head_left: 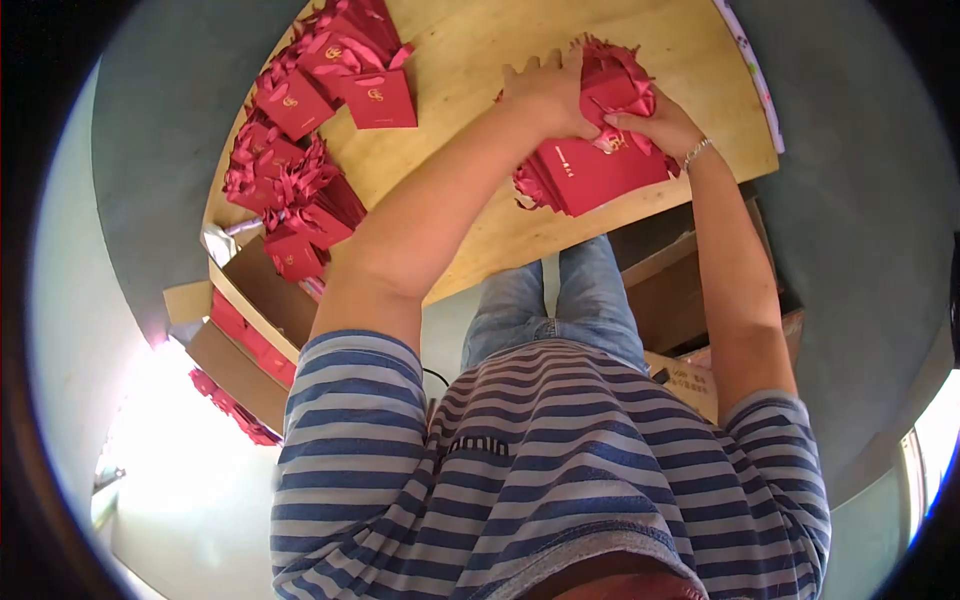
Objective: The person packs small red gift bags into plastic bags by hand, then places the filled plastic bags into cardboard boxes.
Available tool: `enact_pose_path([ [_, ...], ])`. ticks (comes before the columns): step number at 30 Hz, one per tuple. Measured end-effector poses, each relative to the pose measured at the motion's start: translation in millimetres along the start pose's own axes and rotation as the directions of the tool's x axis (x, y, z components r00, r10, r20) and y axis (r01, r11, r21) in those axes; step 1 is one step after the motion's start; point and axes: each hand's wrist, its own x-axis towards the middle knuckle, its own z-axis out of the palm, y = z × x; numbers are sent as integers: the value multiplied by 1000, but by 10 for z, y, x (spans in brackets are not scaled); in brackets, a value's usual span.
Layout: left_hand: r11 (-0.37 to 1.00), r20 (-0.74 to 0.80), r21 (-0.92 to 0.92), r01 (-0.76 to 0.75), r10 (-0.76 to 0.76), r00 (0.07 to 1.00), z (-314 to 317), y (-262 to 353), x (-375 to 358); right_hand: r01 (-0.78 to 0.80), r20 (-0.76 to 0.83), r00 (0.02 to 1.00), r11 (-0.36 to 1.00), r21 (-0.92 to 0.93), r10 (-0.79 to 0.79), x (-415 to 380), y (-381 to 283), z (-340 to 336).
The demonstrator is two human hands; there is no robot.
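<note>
A stack of small red paper gift bags [600, 180] with gold lettering and red ribbon handles lies near the front edge of the wooden table. My left hand [548, 97] rests over the stack's left side, its fingers spread toward the far side and its thumb against the bags. On the right, my right hand [665, 124] wraps the stack's edge, thumb over the ribbons on top. A bracelet circles that wrist. The fingers' undersides are hidden by the bags.
More red gift bags [375, 98] lie in heaps along the left side of the wooden table [455, 50]. Below left stands an open cardboard box [240, 365] with red items inside. Another cardboard box [665, 275] sits under the table at right.
</note>
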Motion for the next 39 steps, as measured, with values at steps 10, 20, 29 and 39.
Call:
enact_pose_path([
  [10, 392, -408, -899, -197, -583, 702, 977, -191, -521, -48, -37, 998, 986, 158, 55, -93, -239, -64],
  [20, 138, -363, -923, -359, -6, 932, 1135, -377, -125, -310, 171, 931, 946, -99, 323, -14, -348, 14],
  [29, 610, -256, -745, 268, -633, 731, 860, -149, -319, -20, 75, 997, 999, 39, 17, -44, -238, 94],
  [39, -207, -268, -911, -356, -358, 895, 1136, -338, 1, -284, 240, 945, 919, 272, 221, 184, 7, -46],
])
